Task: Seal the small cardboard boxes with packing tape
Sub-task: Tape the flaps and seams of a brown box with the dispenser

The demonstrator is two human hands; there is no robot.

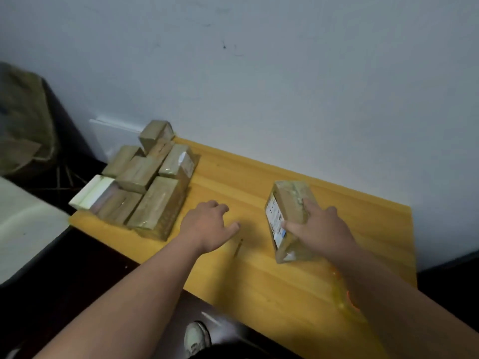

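— What could go wrong here?

— From my head camera: my right hand (320,229) grips a cardboard box (289,218) tilted on the table (259,275); it could slip, I think, with the glossy tape on it. My left hand (210,226) hovers empty, fingers loosely curled.

— And the other boxes?

— A pile of boxes (145,182) sits beyond my left hand, all closed; contents hidden. I see no tape roll.

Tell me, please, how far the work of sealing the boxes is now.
Looks done: the pile of glossy taped brown cardboard boxes on the yellow wooden table. In hand: one labelled cardboard box under the right hand. The left hand is empty. No untaped box is visible.
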